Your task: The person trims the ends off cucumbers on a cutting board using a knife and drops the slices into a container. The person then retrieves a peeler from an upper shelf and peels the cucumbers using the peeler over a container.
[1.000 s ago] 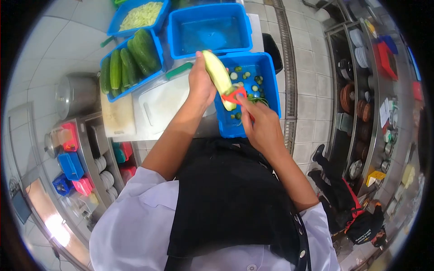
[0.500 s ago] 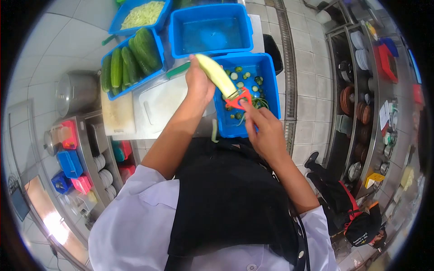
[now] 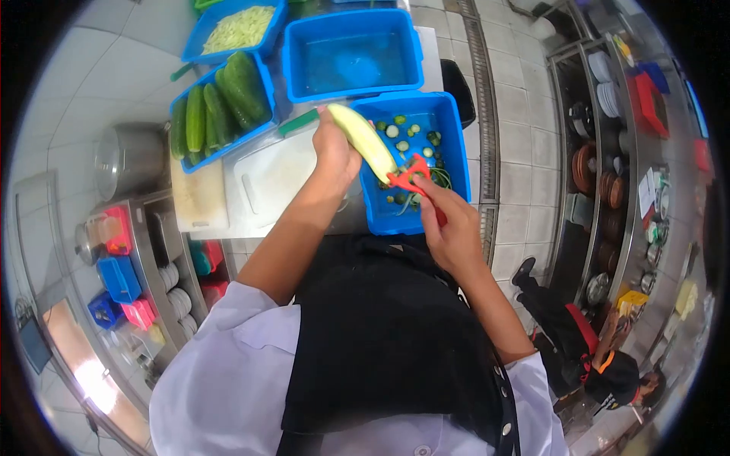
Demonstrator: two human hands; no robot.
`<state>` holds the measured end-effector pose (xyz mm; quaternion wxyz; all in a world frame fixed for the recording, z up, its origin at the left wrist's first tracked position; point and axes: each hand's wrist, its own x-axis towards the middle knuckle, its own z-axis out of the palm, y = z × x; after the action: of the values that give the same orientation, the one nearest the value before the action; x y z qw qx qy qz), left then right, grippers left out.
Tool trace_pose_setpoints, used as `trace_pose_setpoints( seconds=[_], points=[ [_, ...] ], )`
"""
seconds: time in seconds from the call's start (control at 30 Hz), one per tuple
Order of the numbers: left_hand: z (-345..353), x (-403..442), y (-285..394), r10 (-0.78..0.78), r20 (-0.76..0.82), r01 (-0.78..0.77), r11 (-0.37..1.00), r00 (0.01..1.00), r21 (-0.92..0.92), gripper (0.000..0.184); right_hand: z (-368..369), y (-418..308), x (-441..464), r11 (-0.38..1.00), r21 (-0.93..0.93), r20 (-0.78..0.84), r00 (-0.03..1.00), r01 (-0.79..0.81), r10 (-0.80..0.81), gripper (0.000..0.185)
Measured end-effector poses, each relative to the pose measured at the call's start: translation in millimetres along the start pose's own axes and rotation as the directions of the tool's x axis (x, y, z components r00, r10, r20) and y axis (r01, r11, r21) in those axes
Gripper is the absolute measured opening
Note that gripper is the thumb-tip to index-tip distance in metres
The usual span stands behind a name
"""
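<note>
My left hand is closed around the upper end of a peeled, pale green cucumber, which slants down to the right. In my right hand is a red peeler, its head at the cucumber's lower end. Both are held over a blue tub with cut cucumber ends and green peelings inside. Left of it, several unpeeled cucumbers fill another blue tub. A knife with a green handle lies near my left hand.
A blue tub with a wet bottom stands behind. Shredded pale vegetable fills a tub at the back left. White cutting boards lie on the counter. On the right, a person in black stands by the shelves.
The cucumber has turned in my left hand, and the peeler has shifted at its lower end. A strip of peel by the counter's front edge is gone from view. The other person has moved.
</note>
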<state>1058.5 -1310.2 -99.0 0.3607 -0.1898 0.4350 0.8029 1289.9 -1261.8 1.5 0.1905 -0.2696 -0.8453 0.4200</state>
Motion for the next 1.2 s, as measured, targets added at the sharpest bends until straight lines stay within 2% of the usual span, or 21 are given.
trace_pose_setpoints(
  seconds=[0.07,0.1,0.17,0.3,0.4,0.43,0.47,0.5,0.53,0.57,0.6,0.7,0.83,0.9,0.97,1.03,1.2],
  points=[
    [-3,0,-5,-0.107,0.064,0.116,0.981,0.992,-0.157,0.053,6,4,3,0.995,0.092,0.076,0.997,-0.041,0.034,0.035],
    [-2,1,-4,-0.105,0.070,0.115,0.982,0.992,-0.152,0.053,11,11,-2,0.989,0.145,0.058,0.998,-0.022,0.014,0.037],
    [-2,1,-3,-0.144,0.004,0.138,0.937,0.990,-0.322,0.054,8,15,-10,0.992,0.126,0.089,0.996,-0.025,0.014,0.037],
    [-8,7,3,-0.202,-0.053,0.161,0.892,0.978,-0.423,0.053,7,31,-30,0.999,0.052,0.199,0.980,0.010,-0.020,0.037],
    [-5,8,14,-0.130,0.044,0.138,0.920,0.990,-0.367,0.057,-1,29,-37,0.998,0.031,0.253,0.966,-0.054,0.045,0.036],
    [-5,4,17,-0.115,0.137,0.151,0.943,0.984,-0.296,0.059,-4,26,-34,0.998,0.030,0.257,0.965,-0.054,0.045,0.036],
    [-2,-2,21,-0.105,0.231,0.157,0.962,0.967,-0.222,0.061,-8,21,-27,0.996,0.086,0.136,0.990,0.033,-0.045,0.035],
    [4,-12,24,-0.105,0.231,0.157,0.962,0.967,-0.222,0.061,-13,15,-19,0.983,0.131,0.007,0.992,0.125,-0.127,0.034],
    [12,-25,25,-0.078,0.257,0.092,0.995,0.963,-0.045,0.063,-19,8,-12,0.984,0.131,0.006,0.992,0.122,-0.124,0.034],
    [17,-34,23,-0.059,0.291,0.020,0.991,0.955,0.133,0.066,-27,0,-4,0.988,0.155,0.059,0.998,-0.015,0.006,0.033],
    [18,-41,19,-0.066,0.295,0.026,0.990,0.953,0.137,0.066,-35,-8,5,0.973,0.172,0.112,0.984,-0.154,0.136,0.032],
    [20,-50,7,-0.110,0.493,-0.034,0.961,0.863,0.275,0.071,-37,-29,33,0.980,0.160,0.080,0.991,-0.117,0.105,0.031],
    [23,-65,1,-0.243,0.542,-0.011,0.906,0.805,0.422,0.077,-26,-34,54,0.987,0.111,0.088,0.990,-0.119,0.110,0.029],
    [29,-71,-1,-0.233,0.558,-0.020,0.912,0.797,0.411,0.076,-25,-36,56,0.987,0.088,0.116,0.986,-0.133,0.123,0.029],
    [30,-73,1,-0.216,0.569,-0.033,0.918,0.793,0.395,0.076,-23,-38,55,0.992,0.073,0.080,0.992,-0.099,0.093,0.029],
    [29,-72,2,-0.195,0.589,-0.121,0.883,0.784,0.454,0.077,-23,-38,53,0.994,0.066,0.061,0.995,-0.085,0.081,0.029],
    [33,-74,6,-0.203,0.594,-0.183,0.832,0.778,0.524,0.077,-24,-39,49,0.994,0.028,0.060,0.992,-0.109,0.107,0.029]
  ],
)
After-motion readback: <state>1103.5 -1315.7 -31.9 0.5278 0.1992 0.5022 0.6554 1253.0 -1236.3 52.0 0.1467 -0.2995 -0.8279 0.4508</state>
